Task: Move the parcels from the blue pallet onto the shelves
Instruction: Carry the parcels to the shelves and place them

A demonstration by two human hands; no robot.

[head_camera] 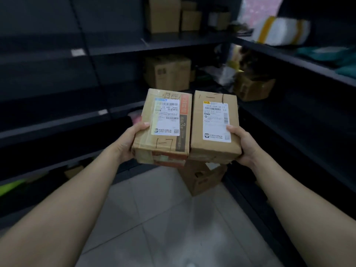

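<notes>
I carry two small cardboard parcels side by side at chest height, each with a white shipping label on top. My left hand (pixel 129 142) grips the left parcel (pixel 163 143) from its outer side, thumb on top. On the other side, my right hand (pixel 244 145) grips the right parcel (pixel 213 145) the same way. The two parcels touch along their inner edges. Dark shelves (pixel 57 124) stand ahead and to the left, and another dark shelf unit (pixel 300 60) runs along the right. The blue pallet is out of view.
Cardboard boxes (pixel 167 73) sit on the far shelves in the corner, with a white and yellow bag (pixel 281 30) on the upper right shelf. One cardboard box (pixel 202 178) stands on the grey tiled floor (pixel 163 218) below the parcels. The left shelves hold little.
</notes>
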